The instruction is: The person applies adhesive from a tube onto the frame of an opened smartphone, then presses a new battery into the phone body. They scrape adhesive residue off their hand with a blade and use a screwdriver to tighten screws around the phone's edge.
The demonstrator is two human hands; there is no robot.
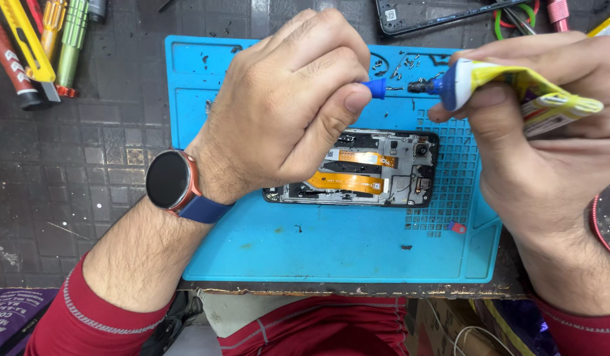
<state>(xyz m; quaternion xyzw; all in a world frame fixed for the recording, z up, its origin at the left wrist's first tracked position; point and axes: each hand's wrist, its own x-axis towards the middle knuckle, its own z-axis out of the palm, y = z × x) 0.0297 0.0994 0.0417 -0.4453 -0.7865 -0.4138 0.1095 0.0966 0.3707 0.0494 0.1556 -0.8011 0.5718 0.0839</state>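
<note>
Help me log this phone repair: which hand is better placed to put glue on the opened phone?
Probably the right hand: it grips the yellow glue tube, nozzle pointing toward the opened phone. The left hand only pinches the small blue cap.

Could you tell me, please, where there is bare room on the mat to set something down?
The mat is bare along its near edge, below the opened phone, and at its left strip beside the left hand. It is crowded at the top right: small screws, the right hand and its tube.
</note>
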